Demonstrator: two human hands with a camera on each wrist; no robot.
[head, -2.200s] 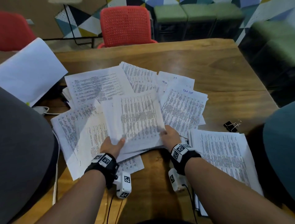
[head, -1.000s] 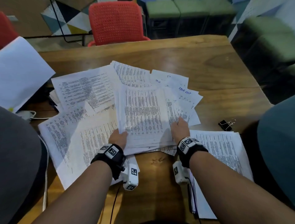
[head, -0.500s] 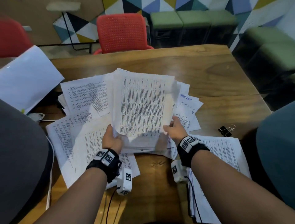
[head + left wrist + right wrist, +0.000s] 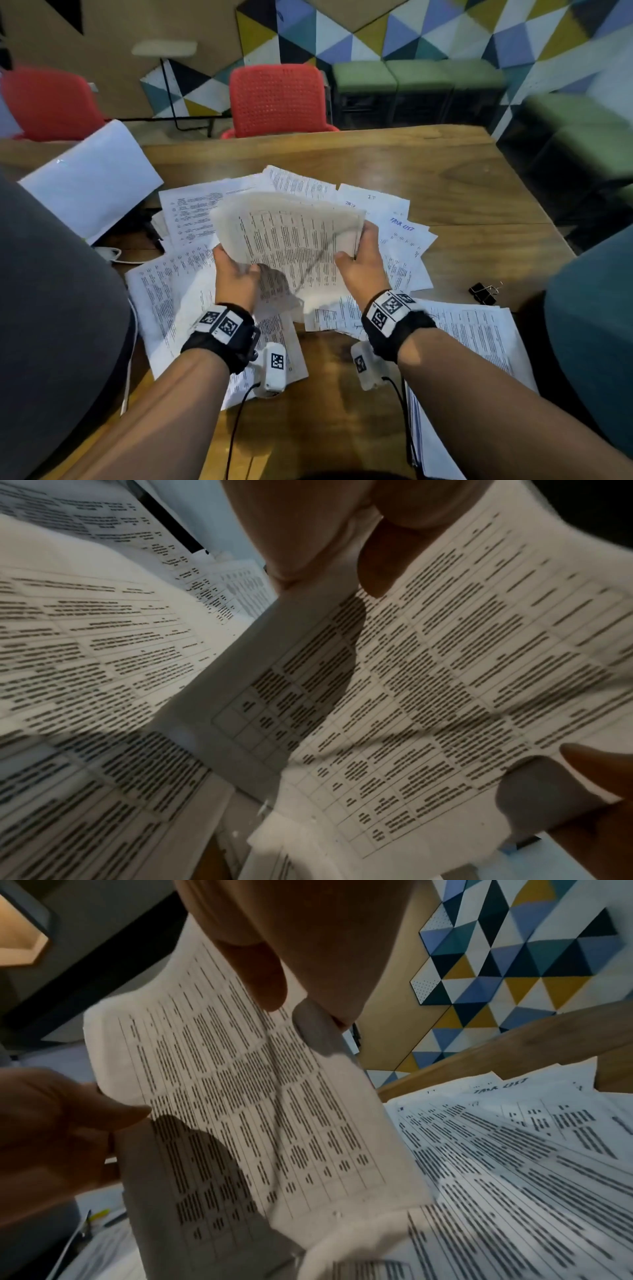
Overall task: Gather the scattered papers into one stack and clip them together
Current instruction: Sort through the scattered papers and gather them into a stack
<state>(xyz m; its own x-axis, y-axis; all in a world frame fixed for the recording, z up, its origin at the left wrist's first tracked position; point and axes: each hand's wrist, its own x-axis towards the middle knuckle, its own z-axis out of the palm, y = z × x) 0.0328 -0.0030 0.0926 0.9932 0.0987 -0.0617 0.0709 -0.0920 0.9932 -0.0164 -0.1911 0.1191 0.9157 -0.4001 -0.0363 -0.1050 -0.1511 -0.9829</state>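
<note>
A bundle of printed sheets (image 4: 291,246) is lifted off the table and tilted up, held between both hands. My left hand (image 4: 236,270) grips its left edge, thumb on the front face. My right hand (image 4: 359,260) grips its right edge, fingers behind. The same bundle (image 4: 445,669) shows under my left thumb in the left wrist view, and the bundle (image 4: 260,1123) fills the right wrist view too. More printed papers (image 4: 171,291) lie spread on the wooden table (image 4: 445,171) beneath. A second stack (image 4: 479,342) lies at right. A black binder clip (image 4: 483,293) rests beside it.
A large blank white sheet (image 4: 89,178) leans at the back left. A handwritten "Task list" page (image 4: 404,229) lies right of the bundle. Red chairs (image 4: 277,99) stand behind the table. Dark chair backs flank me at left (image 4: 51,308) and right (image 4: 589,308).
Both hands gathered several sheets, lifted the bundle off the table and tipped it upright; my right hand has slid up along the bundle's right edge.
</note>
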